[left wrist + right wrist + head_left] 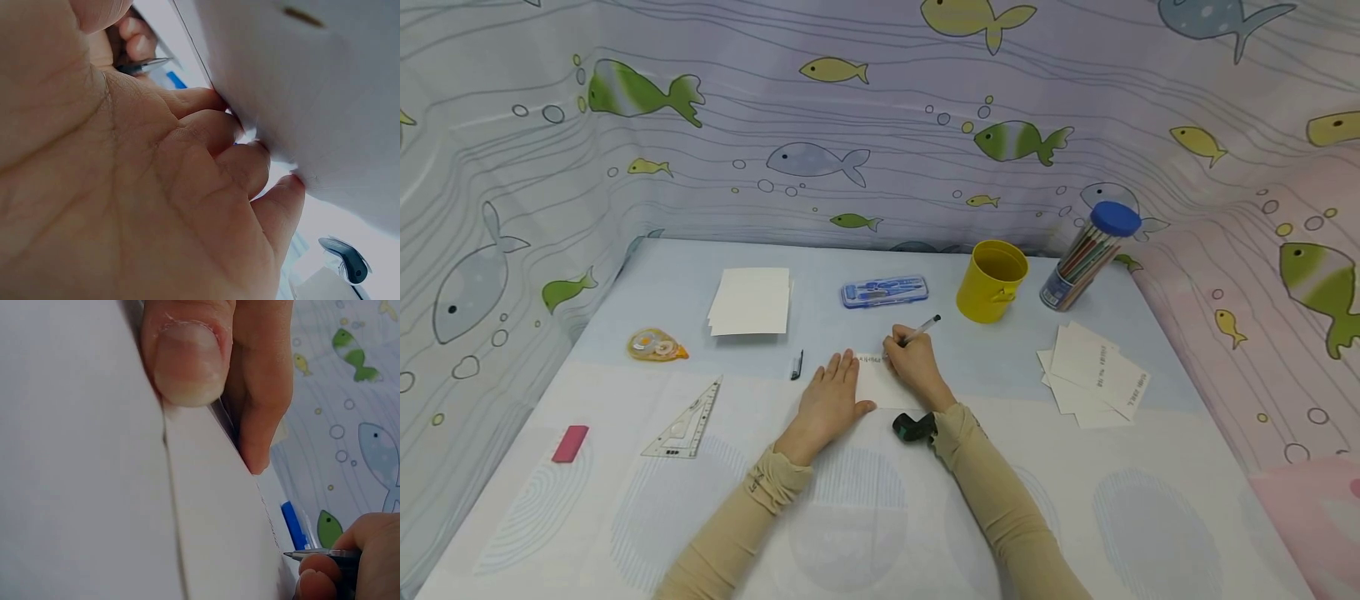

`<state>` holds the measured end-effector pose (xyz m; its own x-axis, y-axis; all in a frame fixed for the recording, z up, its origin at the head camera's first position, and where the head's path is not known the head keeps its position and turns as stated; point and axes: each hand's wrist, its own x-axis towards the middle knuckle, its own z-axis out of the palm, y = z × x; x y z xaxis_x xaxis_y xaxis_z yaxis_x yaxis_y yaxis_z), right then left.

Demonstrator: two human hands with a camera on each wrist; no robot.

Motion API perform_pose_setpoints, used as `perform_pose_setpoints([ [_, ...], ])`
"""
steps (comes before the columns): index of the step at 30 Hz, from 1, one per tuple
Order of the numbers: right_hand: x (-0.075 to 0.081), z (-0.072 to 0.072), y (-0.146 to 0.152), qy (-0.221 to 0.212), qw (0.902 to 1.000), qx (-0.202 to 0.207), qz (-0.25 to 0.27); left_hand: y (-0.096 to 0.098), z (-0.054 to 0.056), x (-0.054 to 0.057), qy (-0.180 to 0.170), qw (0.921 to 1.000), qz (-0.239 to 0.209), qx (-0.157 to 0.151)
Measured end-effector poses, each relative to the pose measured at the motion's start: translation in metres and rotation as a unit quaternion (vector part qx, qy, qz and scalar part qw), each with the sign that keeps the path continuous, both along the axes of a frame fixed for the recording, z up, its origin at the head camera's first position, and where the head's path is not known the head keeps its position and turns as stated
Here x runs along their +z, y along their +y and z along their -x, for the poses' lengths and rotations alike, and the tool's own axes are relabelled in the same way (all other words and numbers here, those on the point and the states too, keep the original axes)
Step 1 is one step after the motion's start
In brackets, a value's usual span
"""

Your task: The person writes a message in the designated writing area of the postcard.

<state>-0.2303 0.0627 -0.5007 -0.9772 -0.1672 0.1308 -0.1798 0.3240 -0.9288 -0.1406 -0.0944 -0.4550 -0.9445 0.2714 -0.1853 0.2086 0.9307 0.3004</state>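
A white card [880, 392] lies in front of me with a short line of handwriting near its far edge. My left hand [829, 402] rests flat over its left side, fingers stretched forward and thumb pointing right. My right hand [917, 367] grips a pen [928, 326] over the card's upper right. In the right wrist view the metal pen tip [288, 554] is right at the end of the written line, and the left thumb [187, 365] presses on the card's near edge. The pen's cap [797, 365] lies left of my left hand.
Behind lie blank cards [751, 302], a blue compass set [884, 292], a yellow cup [991, 283] and a pencil jar [1088, 258]. Written cards [1093, 375] are at right; correction tape [657, 345], a set square [685, 425] and a pink eraser [570, 443] at left.
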Motion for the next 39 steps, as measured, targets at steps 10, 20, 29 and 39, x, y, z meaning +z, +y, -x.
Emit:
perform_pose_setpoints([
  [10,-0.0021,0.0010,-0.0001,-0.001,0.9999,-0.002,-0.014,-0.0001,0.0009,-0.0011,0.001,1.0000,0.000,-0.001],
  [20,-0.0009,0.0018,-0.0006,-0.003,0.9994,0.002,-0.034,-0.0006,0.0026,-0.0029,0.004,1.0000,0.006,-0.003],
  [29,-0.0003,0.0006,-0.0002,-0.004,0.9999,-0.007,-0.013,-0.0005,0.0023,-0.0018,-0.005,1.0000,0.006,-0.003],
  [39,-0.0012,0.0016,0.0001,0.005,0.9999,-0.011,0.001,-0.0006,0.0017,-0.0015,0.004,1.0000,0.007,-0.003],
])
